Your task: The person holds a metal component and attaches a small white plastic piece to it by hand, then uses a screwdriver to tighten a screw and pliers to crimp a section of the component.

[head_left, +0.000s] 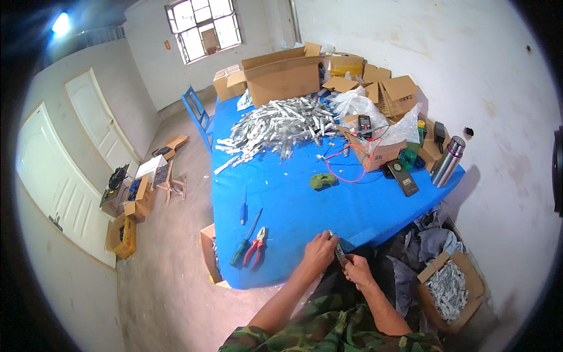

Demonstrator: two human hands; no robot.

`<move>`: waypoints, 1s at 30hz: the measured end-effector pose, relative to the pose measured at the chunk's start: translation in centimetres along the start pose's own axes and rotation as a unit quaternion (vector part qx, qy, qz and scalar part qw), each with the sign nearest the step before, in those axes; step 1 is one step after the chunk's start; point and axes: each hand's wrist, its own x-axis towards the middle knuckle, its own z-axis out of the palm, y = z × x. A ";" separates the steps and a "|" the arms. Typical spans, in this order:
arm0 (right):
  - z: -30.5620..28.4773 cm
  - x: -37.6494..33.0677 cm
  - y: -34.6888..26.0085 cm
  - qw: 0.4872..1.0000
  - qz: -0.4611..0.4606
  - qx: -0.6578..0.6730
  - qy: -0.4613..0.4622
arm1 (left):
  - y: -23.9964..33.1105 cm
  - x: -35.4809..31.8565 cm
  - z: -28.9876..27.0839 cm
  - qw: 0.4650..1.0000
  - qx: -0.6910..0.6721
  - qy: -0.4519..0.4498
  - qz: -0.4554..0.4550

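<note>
At the table's near edge, my left hand (320, 251) is closed around the upper end of a slim silver-grey stick-like piece (339, 251). My right hand (358, 271) grips the lower end of this piece, its fingers curled. The exact kind is too small to make out. Left of my hands, red-handled pliers (254, 249) lie on the blue table (287, 208) beside a green-handled screwdriver (240, 251). A blue screwdriver (244, 206) rests farther off. Toward the back spreads a big heap of slim silver-white wrapped pieces (281, 123).
A crumpled green cloth (323, 180) and a meter (364, 124) with red leads sit mid-right. Nearby stand a dark handheld device (402, 178) and a steel thermos (448, 162). Cardboard boxes (283, 79) line the back. On the floor at right, a carton (474, 281) holds similar pieces.
</note>
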 end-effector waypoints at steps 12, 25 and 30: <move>-0.2 0.2 0.2 1.000 -0.017 0.004 -0.021 | 0.4 0.1 0.9 0.998 0.010 0.036 -0.045; -0.3 1.9 3.2 0.995 -0.060 0.079 -0.032 | 2.3 0.5 -0.4 0.999 -0.017 0.016 -0.036; -0.2 1.4 2.6 0.992 -0.038 0.111 -0.035 | 2.7 0.5 -0.3 0.998 0.007 0.006 -0.061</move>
